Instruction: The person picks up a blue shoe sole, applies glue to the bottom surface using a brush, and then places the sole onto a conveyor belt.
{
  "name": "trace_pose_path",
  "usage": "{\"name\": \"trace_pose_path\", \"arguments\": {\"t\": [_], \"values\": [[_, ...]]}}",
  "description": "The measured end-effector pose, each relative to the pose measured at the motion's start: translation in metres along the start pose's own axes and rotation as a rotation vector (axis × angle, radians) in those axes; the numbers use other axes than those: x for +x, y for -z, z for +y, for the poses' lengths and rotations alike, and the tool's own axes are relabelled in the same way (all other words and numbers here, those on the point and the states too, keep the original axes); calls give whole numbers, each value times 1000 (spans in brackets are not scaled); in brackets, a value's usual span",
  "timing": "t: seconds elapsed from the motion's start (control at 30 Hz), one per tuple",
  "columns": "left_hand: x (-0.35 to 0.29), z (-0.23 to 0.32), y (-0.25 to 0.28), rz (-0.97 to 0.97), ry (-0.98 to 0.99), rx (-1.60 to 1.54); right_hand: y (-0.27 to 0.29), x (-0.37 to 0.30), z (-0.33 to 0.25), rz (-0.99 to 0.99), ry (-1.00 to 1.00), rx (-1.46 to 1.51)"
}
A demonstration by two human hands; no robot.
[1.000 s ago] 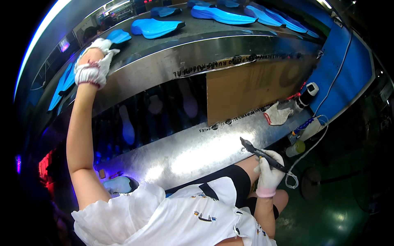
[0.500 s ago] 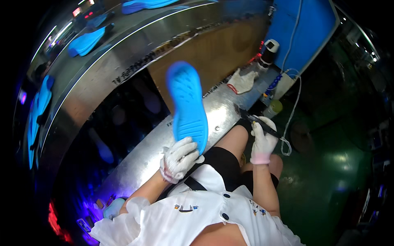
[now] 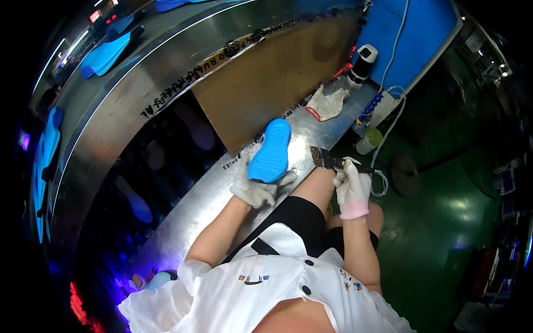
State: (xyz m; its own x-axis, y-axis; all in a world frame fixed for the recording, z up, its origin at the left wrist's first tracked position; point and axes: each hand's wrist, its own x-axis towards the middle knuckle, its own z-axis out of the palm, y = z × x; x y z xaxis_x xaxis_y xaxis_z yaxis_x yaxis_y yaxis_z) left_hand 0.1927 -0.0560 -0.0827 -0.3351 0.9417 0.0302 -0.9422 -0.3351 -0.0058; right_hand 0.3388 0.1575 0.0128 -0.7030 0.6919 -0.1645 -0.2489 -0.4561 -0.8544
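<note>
White cloth of the wearer's shirt [image 3: 222, 299] lies nearest, at six o'clock, with black shorts [image 3: 300, 222] just beyond. Ahead of them the gloved left hand [image 3: 251, 190] is closed around a blue sole [image 3: 271, 152], cupping it from beneath, glove fabric showing along both its sides. That sole sits near the centre of the view, above the metal tabletop [image 3: 205, 213]; whether it touches the metal is hidden. Its long axis runs from about half past six to half past twelve, the broader, ridged end toward the wearer and the narrower end pointing away. It looks light and springy, likely foam or rubber, bendable rather than fragile and perhaps a little slick; the broad end or the side edges seem the best hold. At four o'clock from it, the gloved right hand [image 3: 351, 186] is clamped on a black tool [image 3: 327, 160], whose wide dark head aims toward the sole without touching it. Farther off, a loose glove [image 3: 327, 104] lies toward two o'clock, a cardboard panel [image 3: 261, 83] stands at twelve, and a belt [image 3: 145, 36] carries more blue soles [image 3: 105, 57] around ten.
</note>
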Motion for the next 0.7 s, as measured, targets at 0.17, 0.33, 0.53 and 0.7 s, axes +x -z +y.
{"name": "trace_pose_path", "arguments": {"t": [0.17,0.33,0.53,0.7], "values": [[29,-33,-17,394,-190,98,5,10,9,-59,44,-375],[37,-69,-35,249,-93,153,-36,46,17,0,522,-1123],[37,-46,-25,112,-441,334,-58,-45,-14,-496,922,-1348],[13,-78,-69,21,-255,193,-69,-25,-30,-287,927,-921]]}}
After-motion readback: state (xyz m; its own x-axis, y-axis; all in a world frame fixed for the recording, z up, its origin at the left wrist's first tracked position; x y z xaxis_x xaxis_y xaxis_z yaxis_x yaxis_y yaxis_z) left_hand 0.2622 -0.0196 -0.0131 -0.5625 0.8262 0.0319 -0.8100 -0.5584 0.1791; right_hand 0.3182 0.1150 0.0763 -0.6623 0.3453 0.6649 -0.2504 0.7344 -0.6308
